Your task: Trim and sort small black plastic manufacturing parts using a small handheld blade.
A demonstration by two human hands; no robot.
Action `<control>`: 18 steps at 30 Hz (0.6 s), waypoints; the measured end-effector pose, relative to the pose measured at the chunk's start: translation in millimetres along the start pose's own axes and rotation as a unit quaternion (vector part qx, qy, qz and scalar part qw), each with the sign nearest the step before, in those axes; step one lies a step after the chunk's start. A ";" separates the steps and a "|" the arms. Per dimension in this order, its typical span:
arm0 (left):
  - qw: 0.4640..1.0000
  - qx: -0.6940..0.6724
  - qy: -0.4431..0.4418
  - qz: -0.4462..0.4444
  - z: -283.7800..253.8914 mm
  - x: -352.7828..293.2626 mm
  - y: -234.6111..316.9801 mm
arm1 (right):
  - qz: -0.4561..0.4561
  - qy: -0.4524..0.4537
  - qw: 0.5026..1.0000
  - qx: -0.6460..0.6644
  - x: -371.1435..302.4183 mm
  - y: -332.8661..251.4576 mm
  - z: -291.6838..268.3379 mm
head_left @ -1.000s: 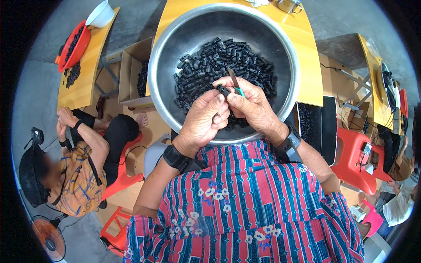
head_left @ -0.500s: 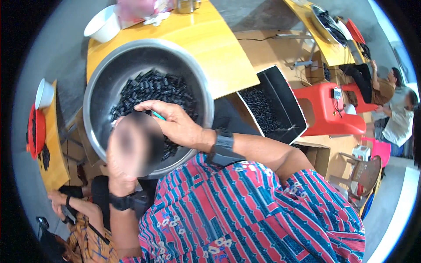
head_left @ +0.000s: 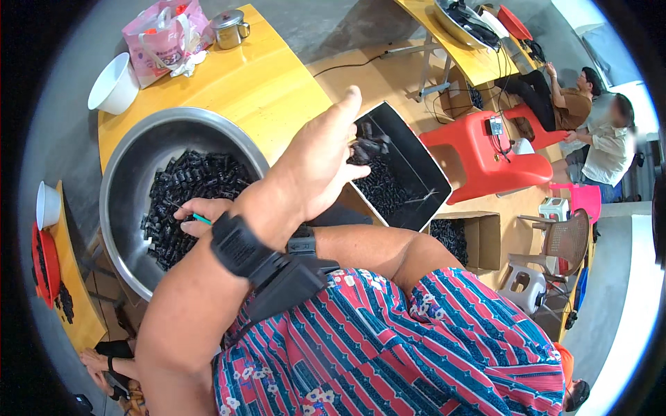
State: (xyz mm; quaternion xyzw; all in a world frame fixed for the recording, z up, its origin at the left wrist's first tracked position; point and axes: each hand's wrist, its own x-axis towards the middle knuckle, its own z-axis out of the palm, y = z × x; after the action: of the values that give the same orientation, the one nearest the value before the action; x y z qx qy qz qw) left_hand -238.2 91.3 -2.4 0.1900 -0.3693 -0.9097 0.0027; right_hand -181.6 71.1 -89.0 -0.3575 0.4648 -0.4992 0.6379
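Observation:
My left hand reaches across my right forearm to the black-lined box. Its fingers are spread, and a blurred cluster of small black pieces is in the air just off them. More black pieces lie in the box. Over the large steel bowl, my right hand holds a slim tool with a teal handle, partly hidden by the left forearm. A heap of small black cylindrical parts fills the bowl's bottom.
On the yellow table stand a white tub, a pink bag and a steel mug. A red stool stands right of the box, and a cardboard box nearer. Other people sit at far right.
My left hand has swung from over the bowl to the box at the right and opened, releasing black pieces. My right hand stays at the bowl with the teal tool. The view has shifted.

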 end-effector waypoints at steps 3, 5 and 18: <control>0.997 -0.047 -0.050 -0.021 5.3 19.4 -3.6 | -0.096 0.073 0.989 -0.087 3.6 20.1 -13.2; 0.998 -0.055 -0.038 -0.018 -3.8 14.7 -0.7 | -0.082 0.037 0.995 -0.046 5.9 19.0 -15.5; 0.947 0.180 0.039 0.262 -72.4 -125.4 43.4 | -0.146 0.169 0.973 0.064 -20.1 7.8 -15.1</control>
State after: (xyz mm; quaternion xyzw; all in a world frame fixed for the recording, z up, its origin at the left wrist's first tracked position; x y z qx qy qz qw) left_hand -102.6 29.3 22.5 0.1195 -0.5630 -0.7873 0.2212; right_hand -195.0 92.7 -96.1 -0.2906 0.4756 -0.6686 0.4923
